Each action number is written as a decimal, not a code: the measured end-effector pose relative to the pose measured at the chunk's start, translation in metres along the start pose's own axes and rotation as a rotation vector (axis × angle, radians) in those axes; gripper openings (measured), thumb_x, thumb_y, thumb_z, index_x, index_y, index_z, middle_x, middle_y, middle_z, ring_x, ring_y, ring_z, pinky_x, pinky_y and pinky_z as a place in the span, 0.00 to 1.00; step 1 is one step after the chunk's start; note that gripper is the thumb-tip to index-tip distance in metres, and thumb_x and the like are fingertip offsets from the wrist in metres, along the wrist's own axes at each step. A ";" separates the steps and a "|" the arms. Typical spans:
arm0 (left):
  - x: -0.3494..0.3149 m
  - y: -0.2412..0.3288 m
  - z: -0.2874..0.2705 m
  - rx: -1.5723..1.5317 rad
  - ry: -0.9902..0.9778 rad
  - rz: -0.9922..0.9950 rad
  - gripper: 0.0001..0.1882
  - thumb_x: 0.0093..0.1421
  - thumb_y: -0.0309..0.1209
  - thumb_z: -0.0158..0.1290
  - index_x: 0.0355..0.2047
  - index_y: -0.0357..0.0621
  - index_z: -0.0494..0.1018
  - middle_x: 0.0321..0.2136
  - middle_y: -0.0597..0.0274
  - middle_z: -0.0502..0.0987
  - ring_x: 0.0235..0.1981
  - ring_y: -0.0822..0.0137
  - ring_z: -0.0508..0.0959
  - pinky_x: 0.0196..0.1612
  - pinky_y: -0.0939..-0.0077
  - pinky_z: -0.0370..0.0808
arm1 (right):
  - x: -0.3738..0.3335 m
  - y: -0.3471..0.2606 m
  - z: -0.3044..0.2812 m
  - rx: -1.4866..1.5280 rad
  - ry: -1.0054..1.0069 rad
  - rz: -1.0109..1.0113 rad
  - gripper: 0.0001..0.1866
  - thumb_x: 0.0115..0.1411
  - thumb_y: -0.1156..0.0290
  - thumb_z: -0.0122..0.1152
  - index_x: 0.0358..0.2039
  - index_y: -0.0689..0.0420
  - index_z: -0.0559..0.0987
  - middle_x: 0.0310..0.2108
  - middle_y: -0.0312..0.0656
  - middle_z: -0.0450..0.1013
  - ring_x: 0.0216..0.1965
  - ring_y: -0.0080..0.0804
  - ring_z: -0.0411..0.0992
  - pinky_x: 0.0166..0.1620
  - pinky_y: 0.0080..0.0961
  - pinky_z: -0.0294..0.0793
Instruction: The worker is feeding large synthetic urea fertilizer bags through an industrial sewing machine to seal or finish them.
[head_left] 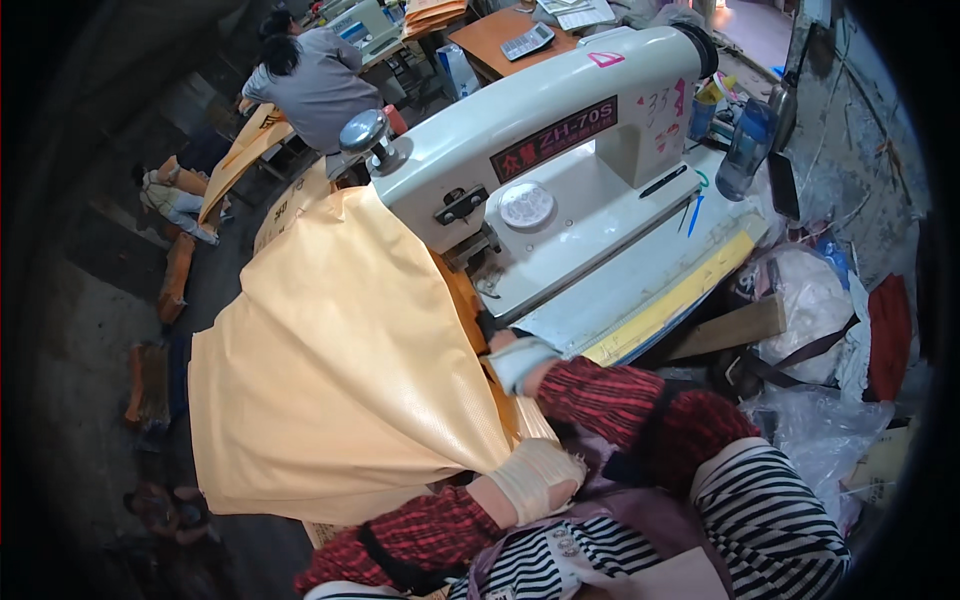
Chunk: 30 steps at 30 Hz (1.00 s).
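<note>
A large pale-orange sheet, like woven sack material [340, 370], drapes off the left end of a white industrial sewing machine [450, 150]. Its right edge, with darker orange layers showing, runs up to the needle area. My right hand [522, 362], in a pale wrap, is closed at that edge just below the needle area; its fingertips are partly hidden. Nearer to me, my left hand [535, 478], wrapped in beige cloth, is curled closed at the sheet's near right corner. Its fingers are mostly hidden.
A yellow strip [680, 310] lines the machine table's front edge. A blue bottle [745, 150] and a dark phone [784, 187] sit at its right end. Plastic bags [800, 310] and cloth crowd the right side. A person [315, 85] works at another table behind.
</note>
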<state>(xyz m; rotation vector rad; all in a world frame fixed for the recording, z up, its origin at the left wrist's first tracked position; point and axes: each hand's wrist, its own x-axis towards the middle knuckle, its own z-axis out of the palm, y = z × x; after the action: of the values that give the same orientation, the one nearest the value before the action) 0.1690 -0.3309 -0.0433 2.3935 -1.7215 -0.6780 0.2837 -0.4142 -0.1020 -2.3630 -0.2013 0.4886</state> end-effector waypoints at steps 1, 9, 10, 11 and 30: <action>-0.002 0.001 -0.009 -0.009 -0.001 0.004 0.10 0.44 0.34 0.51 0.27 0.43 0.72 0.21 0.55 0.75 0.26 0.56 0.76 0.25 0.63 0.71 | -0.011 0.004 0.008 0.095 0.032 0.044 0.24 0.55 0.54 0.50 0.47 0.55 0.69 0.35 0.59 0.71 0.36 0.55 0.72 0.38 0.43 0.70; -0.049 -0.095 -0.146 0.540 -0.323 -0.209 0.04 0.43 0.37 0.51 0.15 0.57 0.72 0.17 0.72 0.72 0.25 0.68 0.71 0.34 0.67 0.60 | -0.053 0.008 0.002 -0.064 -0.159 0.002 0.44 0.53 0.57 0.53 0.62 0.59 0.41 0.34 0.59 0.73 0.35 0.52 0.73 0.38 0.41 0.72; -0.047 -0.073 -0.164 0.394 -0.232 -0.131 0.05 0.44 0.35 0.50 0.15 0.55 0.73 0.18 0.68 0.73 0.23 0.64 0.72 0.32 0.65 0.63 | -0.047 0.002 -0.005 -0.120 -0.169 0.057 0.52 0.50 0.57 0.57 0.64 0.54 0.33 0.32 0.61 0.73 0.34 0.54 0.73 0.37 0.41 0.71; -0.047 -0.046 -0.173 0.251 -0.139 -0.060 0.06 0.46 0.34 0.50 0.15 0.53 0.74 0.18 0.63 0.74 0.21 0.60 0.73 0.29 0.64 0.66 | -0.037 -0.003 -0.006 -0.239 -0.165 0.060 0.49 0.53 0.57 0.54 0.63 0.62 0.35 0.31 0.56 0.74 0.30 0.42 0.76 0.32 0.41 0.73; -0.026 -0.061 -0.004 -1.431 1.619 -0.801 0.06 0.59 0.29 0.46 0.33 0.40 0.66 0.30 0.59 0.68 0.33 0.62 0.71 0.35 0.69 0.70 | -0.083 0.047 0.012 -0.216 -0.294 -0.376 0.21 0.57 0.56 0.48 0.45 0.57 0.72 0.38 0.49 0.70 0.31 0.42 0.73 0.34 0.33 0.74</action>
<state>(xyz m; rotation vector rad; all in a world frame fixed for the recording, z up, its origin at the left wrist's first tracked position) 0.2176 -0.2861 -0.0535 1.3299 0.4002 0.1637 0.2035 -0.4647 -0.1178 -2.3699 -0.8536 0.6518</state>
